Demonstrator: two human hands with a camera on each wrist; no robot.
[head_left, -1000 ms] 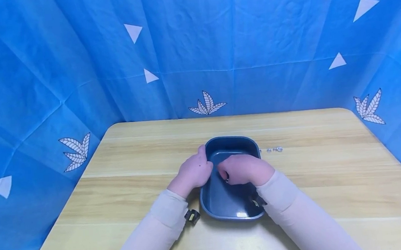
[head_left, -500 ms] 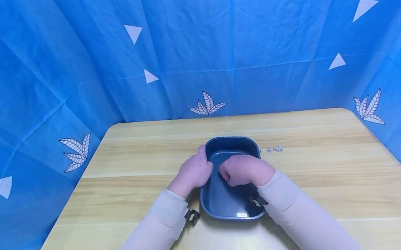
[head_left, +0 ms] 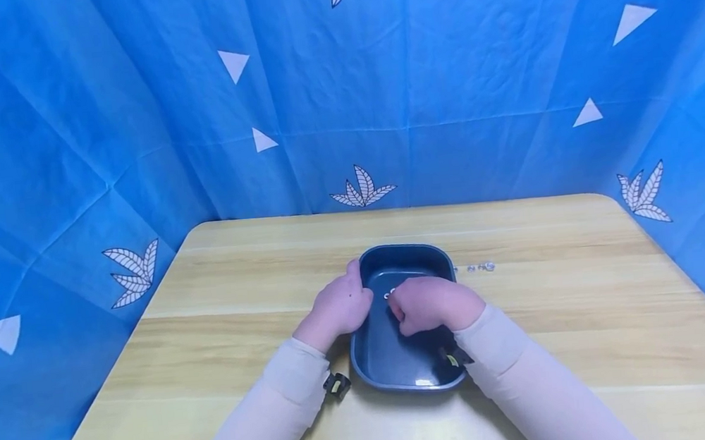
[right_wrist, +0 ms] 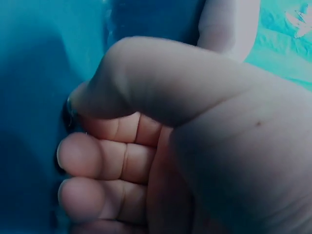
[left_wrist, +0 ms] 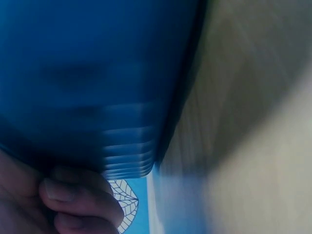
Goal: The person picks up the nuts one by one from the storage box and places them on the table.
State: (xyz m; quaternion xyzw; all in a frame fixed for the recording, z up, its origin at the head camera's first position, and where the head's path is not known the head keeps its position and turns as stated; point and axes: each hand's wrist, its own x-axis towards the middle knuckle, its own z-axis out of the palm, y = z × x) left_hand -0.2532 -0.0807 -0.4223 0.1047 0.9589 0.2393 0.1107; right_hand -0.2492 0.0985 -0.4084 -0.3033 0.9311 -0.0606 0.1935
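Note:
A deep, dark blue rectangular plastic tub (head_left: 404, 357) stands on the table. My left hand (head_left: 338, 302) grips its left rim; in the left wrist view, curled fingers (left_wrist: 80, 197) show by the blue outer wall. My right hand (head_left: 429, 303) is inside the tub, low over its floor, fingers curled. In the right wrist view the thumb bends to the index finger, and a tiny shiny piece (right_wrist: 69, 116) shows at the thumb tip, mostly hidden. In the head view, tiny whitish ring-like bits (head_left: 387, 295) show beside the right fingers, too small to name.
Several small shiny ring-like pieces (head_left: 481, 267) lie in a row on the wooden table (head_left: 563, 285), just right of the tub. A blue curtain (head_left: 479, 80) with leaf and triangle prints hangs around the back and sides.
The view has tilted slightly. Tiny whitish bits now show beside my right fingertips; a glint under that hand a second ago no longer shows. The left hand keeps its grip.

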